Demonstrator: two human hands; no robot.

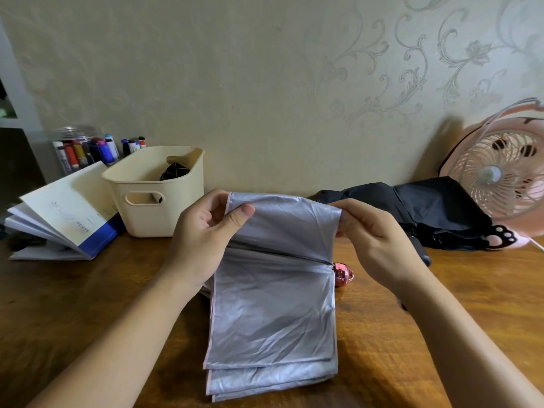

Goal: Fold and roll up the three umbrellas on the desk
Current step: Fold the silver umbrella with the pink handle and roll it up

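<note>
Right now my left hand [206,231] and right hand [374,240] each pinch the top fold of the silvery-grey fabric umbrella [273,304], lying just right of the cream plastic basket [182,207], and I fear that slick cloth slipping, spilling the stacked pleats.
</note>
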